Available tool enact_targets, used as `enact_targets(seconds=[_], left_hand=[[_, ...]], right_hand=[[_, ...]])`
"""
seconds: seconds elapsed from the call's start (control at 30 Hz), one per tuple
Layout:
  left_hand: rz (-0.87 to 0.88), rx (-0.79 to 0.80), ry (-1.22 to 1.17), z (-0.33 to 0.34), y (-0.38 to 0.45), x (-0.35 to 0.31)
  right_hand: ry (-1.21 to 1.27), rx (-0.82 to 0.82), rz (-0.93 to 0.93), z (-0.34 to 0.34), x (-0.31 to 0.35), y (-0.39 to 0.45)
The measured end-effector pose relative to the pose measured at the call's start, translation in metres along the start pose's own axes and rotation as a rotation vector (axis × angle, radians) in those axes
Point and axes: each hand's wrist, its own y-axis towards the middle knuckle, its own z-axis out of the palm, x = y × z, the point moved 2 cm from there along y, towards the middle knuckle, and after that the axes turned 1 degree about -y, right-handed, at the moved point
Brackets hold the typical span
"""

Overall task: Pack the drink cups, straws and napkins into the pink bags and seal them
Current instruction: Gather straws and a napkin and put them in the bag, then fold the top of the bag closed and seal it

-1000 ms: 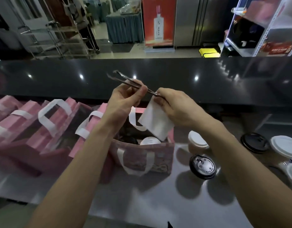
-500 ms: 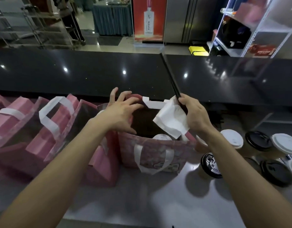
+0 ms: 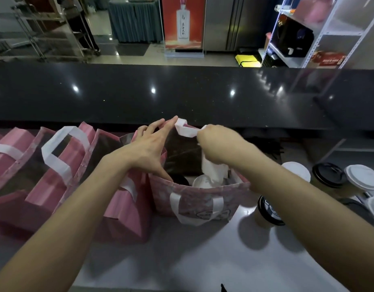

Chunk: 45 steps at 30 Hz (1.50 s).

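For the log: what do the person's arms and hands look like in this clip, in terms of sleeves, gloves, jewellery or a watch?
Both forearms are bare as far as the frame shows, with no sleeves in view. The left hand and right hand wear no gloves. No watch, bracelet or ring shows on the visible sides, and no markings can be made out. Fingernails appear short and unpainted on the left fingers.

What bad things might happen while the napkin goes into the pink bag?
The white napkin, held by the right hand, is only partly inside the open pink bag; it may snag on the rim or crumple on the white-lidded cup. The right forearm passes over the black-lidded cup beside the bag and might tip it.
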Motion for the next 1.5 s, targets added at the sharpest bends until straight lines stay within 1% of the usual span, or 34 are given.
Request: enact_targets(seconds=[0.1, 0.17, 0.23, 0.3, 0.33, 0.4, 0.5, 0.53, 0.57, 0.6, 0.63, 0.67, 0.73, 0.8, 0.83, 0.97, 1.0, 1.1, 1.13, 1.17, 1.2, 1.23, 1.27, 1.3, 1.33, 1.4, 1.43, 1.47, 1.5], left_hand=[[0.006, -0.002, 0.023, -0.002, -0.004, -0.006], [0.008, 0.008, 0.036, -0.004, -0.008, -0.011], [0.002, 0.020, 0.060, -0.007, -0.012, -0.014], [-0.011, -0.016, 0.043, -0.014, -0.020, -0.017], [-0.021, -0.047, 0.015, -0.018, -0.025, -0.020], [-0.037, -0.073, -0.036, -0.024, -0.039, -0.025], [-0.101, -0.029, -0.125, -0.027, -0.058, -0.033], [-0.138, -0.017, -0.125, -0.026, -0.062, -0.035], [-0.174, -0.011, -0.088, -0.024, -0.065, -0.038], [-0.207, -0.007, -0.027, -0.020, -0.066, -0.040], [-0.239, -0.005, 0.036, -0.016, -0.065, -0.043], [-0.269, -0.010, 0.080, -0.011, -0.064, -0.045], [-0.310, -0.028, 0.104, -0.003, -0.059, -0.049], [-0.306, -0.039, 0.072, 0.005, -0.052, -0.052], [-0.298, -0.043, 0.047, 0.009, -0.049, -0.053], [-0.268, -0.064, -0.123, 0.022, -0.050, -0.063], [-0.258, -0.079, -0.160, 0.026, -0.052, -0.065], [-0.229, -0.109, -0.239, 0.033, -0.055, -0.066], [-0.227, -0.114, -0.255, 0.034, -0.056, -0.066], [-0.222, -0.119, -0.270, 0.035, -0.057, -0.065], [-0.213, -0.123, -0.282, 0.035, -0.059, -0.063], [-0.200, -0.121, -0.284, 0.035, -0.060, -0.062], [-0.193, -0.112, -0.273, 0.034, -0.061, -0.061], [-0.198, -0.101, -0.252, 0.033, -0.062, -0.060], [-0.211, -0.088, -0.228, 0.032, -0.061, -0.059], [-0.241, -0.046, -0.179, 0.030, -0.058, -0.055], [-0.252, -0.024, -0.154, 0.029, -0.056, -0.053], [-0.256, -0.009, -0.149, 0.029, -0.054, -0.051], [-0.252, -0.017, -0.174, 0.029, -0.053, -0.048]], right_hand=[[-0.101, 0.038, -0.127, 0.020, 0.017, 0.018], [-0.127, 0.079, -0.175, 0.040, 0.014, 0.021], [-0.053, 0.180, -0.142, 0.051, 0.006, 0.013], [0.134, 0.201, -0.101, 0.047, -0.004, 0.005], [0.246, 0.155, -0.067, 0.043, -0.011, 0.000], [0.411, -0.043, -0.022, 0.032, -0.027, -0.017], [0.748, -0.389, -0.014, 0.029, -0.045, -0.059], [0.843, -0.470, -0.010, 0.033, -0.051, -0.071], [0.900, -0.509, 0.005, 0.039, -0.057, -0.082], [0.934, -0.502, 0.036, 0.047, -0.064, -0.090], [0.963, -0.446, 0.078, 0.056, -0.070, -0.097], [0.987, -0.355, 0.131, 0.065, -0.075, -0.102], [0.957, -0.160, 0.202, 0.083, -0.080, -0.106], [0.876, -0.055, 0.203, 0.098, -0.080, -0.103], [0.855, -0.050, 0.201, 0.103, -0.080, -0.101], [0.849, -0.157, 0.200, 0.114, -0.091, -0.104], [0.852, -0.159, 0.183, 0.118, -0.096, -0.108], [0.929, -0.062, 0.120, 0.125, -0.104, -0.114], [0.994, -0.115, 0.121, 0.122, -0.105, -0.114], [1.044, -0.259, 0.135, 0.114, -0.106, -0.112], [1.051, -0.452, 0.139, 0.103, -0.107, -0.109], [1.032, -0.607, 0.122, 0.091, -0.106, -0.105], [1.014, -0.681, 0.070, 0.078, -0.103, -0.099], [0.982, -0.644, 0.011, 0.065, -0.098, -0.091], [0.914, -0.525, -0.036, 0.055, -0.092, -0.080], [0.629, -0.141, -0.090, 0.045, -0.077, -0.055], [0.499, -0.012, -0.100, 0.044, -0.072, -0.046], [0.454, 0.010, -0.099, 0.041, -0.070, -0.041], [0.511, -0.062, -0.085, 0.039, -0.072, -0.038]])
